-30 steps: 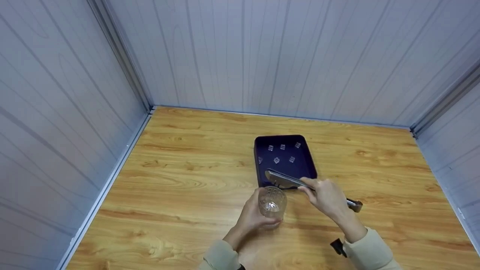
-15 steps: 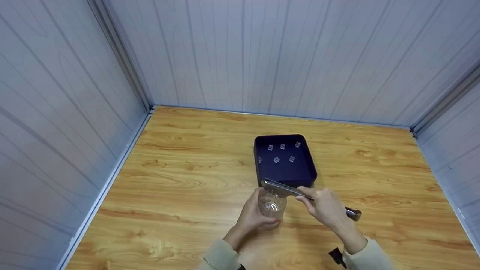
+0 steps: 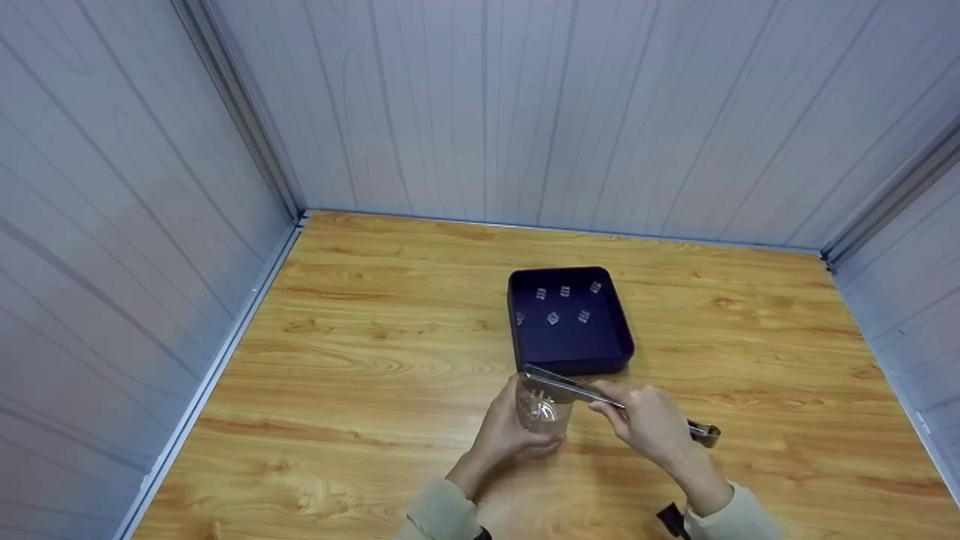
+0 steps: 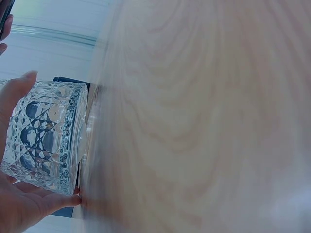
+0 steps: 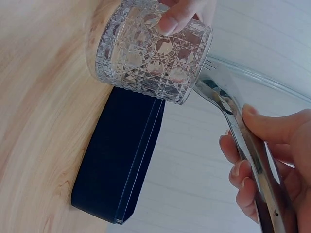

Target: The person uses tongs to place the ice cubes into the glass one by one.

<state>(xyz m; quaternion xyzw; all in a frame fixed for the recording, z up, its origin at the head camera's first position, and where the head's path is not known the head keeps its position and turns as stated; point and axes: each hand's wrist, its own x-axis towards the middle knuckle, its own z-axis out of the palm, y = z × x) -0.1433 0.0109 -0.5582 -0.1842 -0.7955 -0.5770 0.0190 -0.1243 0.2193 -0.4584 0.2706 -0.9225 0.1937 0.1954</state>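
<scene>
My left hand [image 3: 501, 429] wraps round a clear cut-glass tumbler [image 3: 546, 424], which stands on the wooden table; in the left wrist view the diamond pattern of the glass [image 4: 43, 136] is plain, its base against the tabletop. Metal tongs [image 3: 571, 387] are gripped by my right hand [image 3: 654, 424], thumb on one arm and fingers on the other. Their toothed tips reach the mouth of the tumbler. Whether anything is between the tips cannot be made out. Beyond the glass, a dark blue tray [image 3: 574, 351] holds several small clear cubes [image 3: 553, 318].
White panel walls [image 3: 480, 112] close off the back and both sides of the wooden table [image 3: 375, 315]. The tray stands just behind the tumbler, its side wall [image 5: 116, 155] visible in the right wrist view. A black strap end [image 3: 673, 517] sticks out by the right sleeve.
The tongs have come down and toward the person, from over the tray's near edge to the tumbler's mouth. My left hand and the tumbler have stayed in place.
</scene>
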